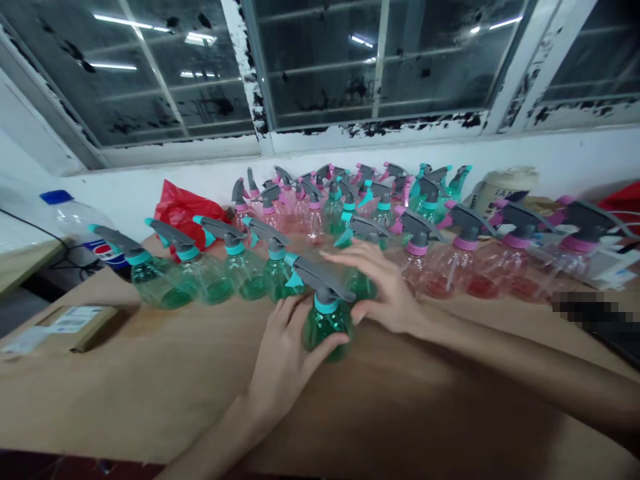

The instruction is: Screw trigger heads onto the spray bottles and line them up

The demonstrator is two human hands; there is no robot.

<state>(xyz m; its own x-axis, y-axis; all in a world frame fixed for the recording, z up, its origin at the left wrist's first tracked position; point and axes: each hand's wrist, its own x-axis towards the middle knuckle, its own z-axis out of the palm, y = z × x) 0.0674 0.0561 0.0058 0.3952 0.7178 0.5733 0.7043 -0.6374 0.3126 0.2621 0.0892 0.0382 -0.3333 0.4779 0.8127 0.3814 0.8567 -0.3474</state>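
My left hand [283, 357] is wrapped around the body of a green spray bottle [327, 331] with a grey trigger head and a turquoise collar. This bottle stands in front of a row of others, its nozzle pointing left. My right hand [380, 283] is open beside it, fingers and thumb apart. Another green spray bottle [363, 285] shows between them; whether they touch it I cannot tell. Left of my hands, several green spray bottles [245, 273] stand in the row. To the right are several pink spray bottles [453, 270].
More pink and green spray bottles [315, 223] crowd behind the row by the wall. A cola bottle [100, 233] and a red bag [185, 207] are at left, with a cardboard parcel [83, 327] on the wooden table [165, 393]. A pale tub [505, 187] stands at back right.
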